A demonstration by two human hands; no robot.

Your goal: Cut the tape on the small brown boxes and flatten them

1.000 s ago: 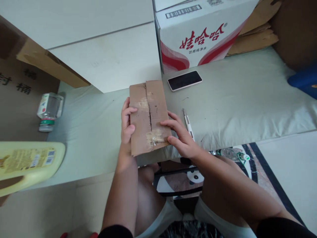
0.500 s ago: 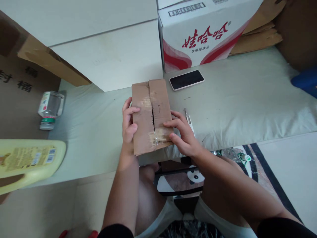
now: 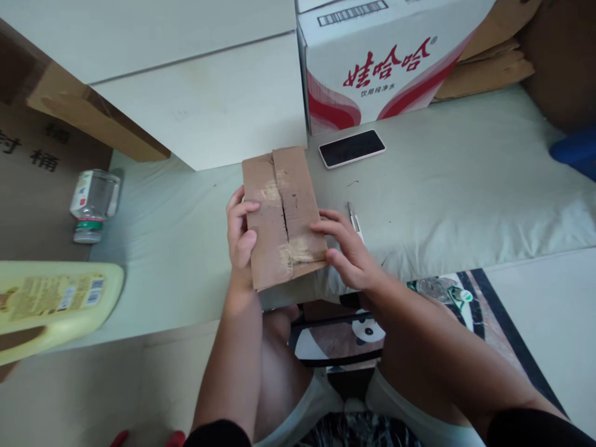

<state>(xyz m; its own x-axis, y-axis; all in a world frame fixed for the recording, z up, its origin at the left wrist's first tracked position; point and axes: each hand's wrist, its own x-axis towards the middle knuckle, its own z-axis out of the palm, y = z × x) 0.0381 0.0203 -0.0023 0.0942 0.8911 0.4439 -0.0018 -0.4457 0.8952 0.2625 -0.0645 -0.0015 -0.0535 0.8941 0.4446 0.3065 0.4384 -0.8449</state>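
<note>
A small brown cardboard box [image 3: 267, 233] is between my two hands, its top flaps meeting at a narrow dark slit with torn tape patches around it. My left hand [image 3: 241, 230] grips the box's left side, thumb and fingertips on the top edge. On the right side, my right hand [image 3: 347, 245] holds the box with its fingers on the edge and near the front corner. Just beyond the right fingers lies a slim utility knife [image 3: 354, 220] on the pale green cloth, partly hidden by that hand.
A phone [image 3: 352, 149] lies on the cloth [image 3: 465, 186] before a white and red carton [image 3: 382, 68]. Behind the small box stands a white cabinet [image 3: 209, 105]. To the left are a plastic bottle [image 3: 95, 202] and a yellow jug [image 3: 65, 310]. Another bottle [image 3: 435, 288] lies low on the right.
The cardboard box has turned slightly, its far end swinging to the left. My right fingers have shifted a little along its right edge; both hands still hold it.
</note>
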